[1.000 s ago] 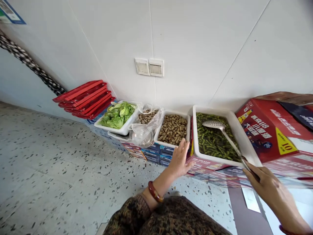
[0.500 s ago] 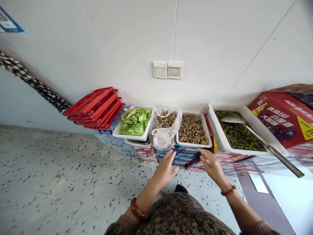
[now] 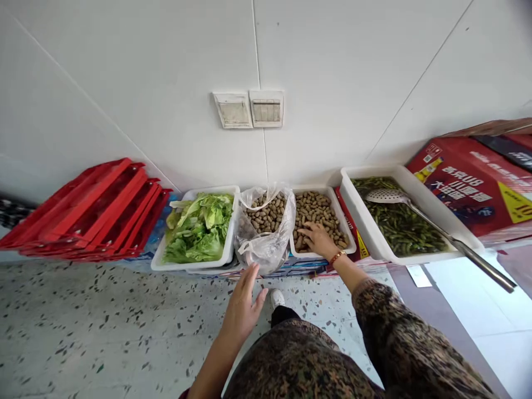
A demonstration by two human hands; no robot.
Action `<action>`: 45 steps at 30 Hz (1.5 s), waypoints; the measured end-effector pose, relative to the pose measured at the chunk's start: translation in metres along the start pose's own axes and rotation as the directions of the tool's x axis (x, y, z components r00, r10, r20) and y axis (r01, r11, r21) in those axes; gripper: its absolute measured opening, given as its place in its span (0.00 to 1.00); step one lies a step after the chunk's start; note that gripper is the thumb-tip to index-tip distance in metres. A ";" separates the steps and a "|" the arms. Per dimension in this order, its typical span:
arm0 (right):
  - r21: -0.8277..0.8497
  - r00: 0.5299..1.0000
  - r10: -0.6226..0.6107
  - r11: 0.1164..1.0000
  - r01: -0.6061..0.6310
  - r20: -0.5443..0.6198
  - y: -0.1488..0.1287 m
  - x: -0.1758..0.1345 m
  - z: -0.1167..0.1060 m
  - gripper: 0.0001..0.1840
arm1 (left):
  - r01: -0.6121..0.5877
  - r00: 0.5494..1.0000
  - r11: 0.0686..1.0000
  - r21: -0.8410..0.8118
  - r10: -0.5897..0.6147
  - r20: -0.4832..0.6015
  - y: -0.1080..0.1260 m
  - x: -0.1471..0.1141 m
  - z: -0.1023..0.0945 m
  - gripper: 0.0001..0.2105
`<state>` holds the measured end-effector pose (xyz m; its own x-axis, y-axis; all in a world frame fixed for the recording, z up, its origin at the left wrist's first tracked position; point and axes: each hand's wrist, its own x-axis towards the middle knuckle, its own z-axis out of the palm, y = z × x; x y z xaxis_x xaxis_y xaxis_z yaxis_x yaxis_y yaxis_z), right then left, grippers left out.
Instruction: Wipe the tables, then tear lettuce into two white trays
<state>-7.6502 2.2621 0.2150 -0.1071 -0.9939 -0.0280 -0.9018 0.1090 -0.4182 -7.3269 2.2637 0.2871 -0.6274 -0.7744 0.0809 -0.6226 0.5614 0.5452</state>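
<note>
Peanuts in their shells (image 3: 318,209) fill a white tray (image 3: 350,244) in the middle of the row. On the near side of these peanuts lies my right hand (image 3: 319,239), fingers spread and touching them, with nothing seen in its grasp. To its left stands a clear plastic bag (image 3: 266,249) holding more peanuts (image 3: 268,215). My left hand (image 3: 243,307) hovers just below the front of the bag. Its fingers are stretched out, thumb apart, and it holds nothing.
Lettuce leaves (image 3: 203,227) sit in a white tray (image 3: 230,246) on the left, beside stacked red crates (image 3: 91,210). On the right, a deep white tub (image 3: 372,238) contains green pods (image 3: 399,227) and a slotted ladle (image 3: 440,230). A red carton (image 3: 461,183) stands behind it.
My right hand has reached forward from in front of the tray onto the peanuts. My left hand has shifted left and slightly lower. The view has come closer to the row.
</note>
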 end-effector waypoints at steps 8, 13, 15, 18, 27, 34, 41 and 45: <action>0.042 0.989 0.093 0.995 -0.089 -0.114 0.061 0.076 -0.012 0.24 | -0.096 0.982 0.966 0.240 0.132 -0.139 -0.011 0.085 -0.027 0.33; 0.234 0.955 0.150 0.968 -0.089 -0.256 0.088 0.075 -0.029 0.24 | -0.103 0.991 0.960 0.259 0.122 -0.055 -0.021 0.114 -0.030 0.37; 0.238 0.923 0.224 0.959 -0.152 -0.314 0.091 0.069 -0.033 0.25 | -0.121 0.989 0.958 0.262 0.138 -0.049 -0.024 0.122 -0.030 0.39; 0.179 0.901 0.326 0.942 -0.284 -0.287 0.087 0.062 -0.029 0.27 | -0.129 0.987 0.949 0.287 0.152 -0.058 -0.027 0.134 -0.032 0.40; 0.251 0.920 0.230 0.956 -0.153 -0.317 0.036 0.034 -0.038 0.22 | -0.196 0.978 0.940 0.279 0.209 -0.015 -0.046 0.158 -0.048 0.06; 0.535 0.985 0.119 0.844 -0.032 -0.128 -0.043 0.027 -0.050 0.21 | -0.049 0.993 0.998 0.024 0.051 -0.102 -0.048 0.185 -0.063 0.05; 0.600 0.995 0.001 0.798 0.060 -0.101 -0.096 0.055 -0.035 0.40 | -0.132 0.978 0.972 -0.192 0.096 -0.186 -0.014 0.248 -0.072 0.04; 0.562 0.978 0.003 0.819 0.117 -0.208 -0.123 0.088 -0.024 0.42 | -0.172 0.981 0.948 -0.266 0.141 -0.131 0.013 0.268 -0.063 0.05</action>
<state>-7.5589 2.1617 0.2855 -0.1942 -0.9678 0.1600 -0.5158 -0.0379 -0.8559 -7.4737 2.0454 0.3688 -0.6421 -0.7190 0.2659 -0.3581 0.5880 0.7253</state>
